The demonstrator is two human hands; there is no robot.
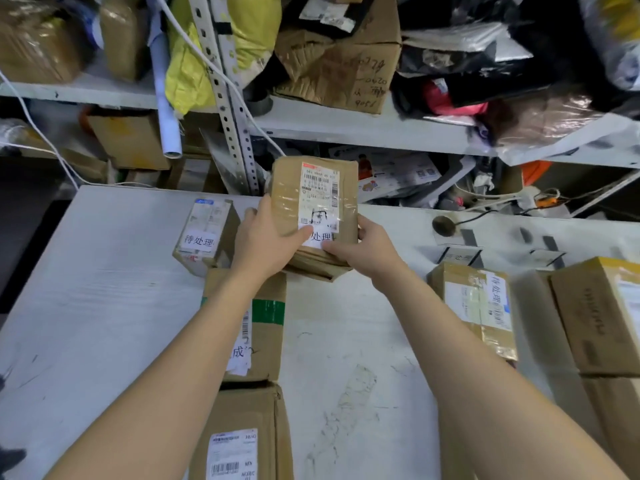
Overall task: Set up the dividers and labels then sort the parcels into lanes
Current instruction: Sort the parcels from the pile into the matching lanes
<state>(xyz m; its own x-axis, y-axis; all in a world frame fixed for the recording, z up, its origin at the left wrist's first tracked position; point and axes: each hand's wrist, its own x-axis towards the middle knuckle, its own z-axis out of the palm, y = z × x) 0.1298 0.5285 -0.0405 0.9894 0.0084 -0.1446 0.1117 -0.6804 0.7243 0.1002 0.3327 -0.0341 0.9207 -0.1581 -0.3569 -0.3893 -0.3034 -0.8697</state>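
**Parcel [313,202] gripped two-handed**

Bottom centre, box [242,434] touched green-taped box [265,327] on table [104,306]. Just beyond, left hand [266,244] and right hand [367,251] gripped the parcel at frame centre, thumbs on its label [320,236]. Cluttered shelves [346,128] stood behind, upper frame.

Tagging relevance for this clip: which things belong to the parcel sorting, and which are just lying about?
Job: held parcel, left hand, right hand, small labelled box, green-taped box, table.
Lying about: yellow bag, white cable, torn carton.
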